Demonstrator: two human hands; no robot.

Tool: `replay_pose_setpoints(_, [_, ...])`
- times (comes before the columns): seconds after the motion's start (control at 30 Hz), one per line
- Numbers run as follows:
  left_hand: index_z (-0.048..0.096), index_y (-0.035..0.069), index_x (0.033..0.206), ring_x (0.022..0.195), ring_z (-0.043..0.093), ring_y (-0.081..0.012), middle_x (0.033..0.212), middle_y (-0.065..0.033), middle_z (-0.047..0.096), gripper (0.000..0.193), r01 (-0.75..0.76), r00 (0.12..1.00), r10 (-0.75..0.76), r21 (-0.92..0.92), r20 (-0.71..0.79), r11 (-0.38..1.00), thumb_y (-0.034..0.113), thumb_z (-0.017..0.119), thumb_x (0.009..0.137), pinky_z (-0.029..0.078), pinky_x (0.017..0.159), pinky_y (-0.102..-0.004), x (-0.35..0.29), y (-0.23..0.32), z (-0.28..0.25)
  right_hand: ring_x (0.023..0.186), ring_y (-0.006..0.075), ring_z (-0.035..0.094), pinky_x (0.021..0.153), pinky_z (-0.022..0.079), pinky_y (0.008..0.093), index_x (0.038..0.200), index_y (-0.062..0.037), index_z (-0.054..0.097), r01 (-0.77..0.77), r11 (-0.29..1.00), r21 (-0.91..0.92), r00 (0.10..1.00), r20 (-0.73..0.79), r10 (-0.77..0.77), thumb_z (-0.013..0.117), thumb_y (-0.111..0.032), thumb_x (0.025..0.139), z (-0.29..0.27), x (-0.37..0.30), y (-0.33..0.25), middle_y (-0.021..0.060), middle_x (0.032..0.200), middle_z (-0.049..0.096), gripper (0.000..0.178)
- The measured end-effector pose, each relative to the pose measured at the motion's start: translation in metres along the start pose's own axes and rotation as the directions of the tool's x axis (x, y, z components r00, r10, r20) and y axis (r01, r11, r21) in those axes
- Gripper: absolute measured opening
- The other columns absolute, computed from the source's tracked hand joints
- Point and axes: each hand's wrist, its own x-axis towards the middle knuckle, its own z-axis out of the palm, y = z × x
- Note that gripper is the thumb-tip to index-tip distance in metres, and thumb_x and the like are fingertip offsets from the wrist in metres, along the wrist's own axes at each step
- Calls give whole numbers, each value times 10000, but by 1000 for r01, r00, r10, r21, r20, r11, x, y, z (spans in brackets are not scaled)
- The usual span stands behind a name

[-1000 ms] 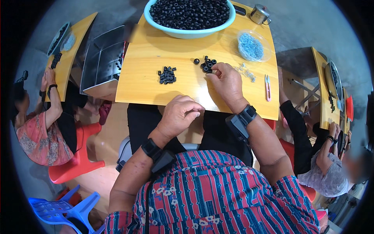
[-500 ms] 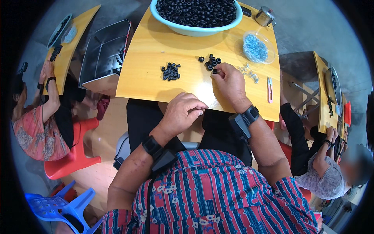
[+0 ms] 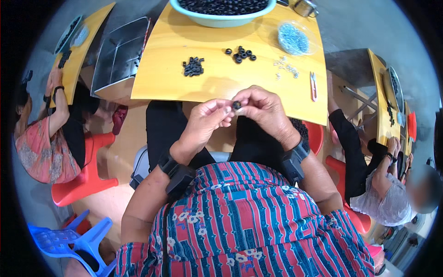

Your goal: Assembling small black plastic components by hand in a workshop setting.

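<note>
Close to the table's front edge, my right hand (image 3: 264,111) pinches a small black ring-shaped piece (image 3: 236,105) between thumb and fingers. My left hand (image 3: 208,119) meets it there, thumb against fingertips beside the piece; whether something tiny sits in that pinch is hidden. On the wooden table (image 3: 175,46) lie a pile of small black plugs (image 3: 193,67), a cluster of round black rings (image 3: 242,55) and scattered clear bits (image 3: 287,68). Pink-handled thread snips (image 3: 314,87) rest farther right.
A pale blue basin (image 3: 221,20) of black pieces stands at the back. Near it are a clear tub (image 3: 312,48) of bluish bits and a metal cup (image 3: 305,8). A black bin (image 3: 117,55) sits left of the table. People work at tables on both sides.
My right hand has come back from the ring cluster with a black ring, meeting my left hand at the table edge. The whole view has shifted slightly.
</note>
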Motion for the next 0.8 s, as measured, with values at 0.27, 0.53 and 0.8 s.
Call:
replay_pose_setpoints(0.27, [571,26,1075,791,554,-80,878,-16,572,169,145,985,-127,-156,119,977,102,554,925,495,733,-234,-12,-9,6,752,91,552,693,469,244,924,-33,664,83,989,-125,995,58,-77,696,7,757,3,-22,-9,9,787,569,175])
replay_pose_setpoints(0.53, [596,36,1031,754,555,-78,856,-13,588,162,110,987,-107,-16,119,994,139,601,906,482,709,-214,-9,-10,6,719,210,627,664,493,312,840,-12,675,-115,878,-465,873,-469,-134,670,-89,765,-51,-14,17,131,791,645,107])
replay_pose_setpoints(0.8, [593,29,1036,733,559,-73,855,-21,606,160,112,989,-112,12,92,994,125,594,908,471,663,-181,-10,-12,3,773,334,616,711,494,397,754,-35,665,-213,717,-663,813,-528,-246,604,-114,746,-74,3,25,161,790,645,100])
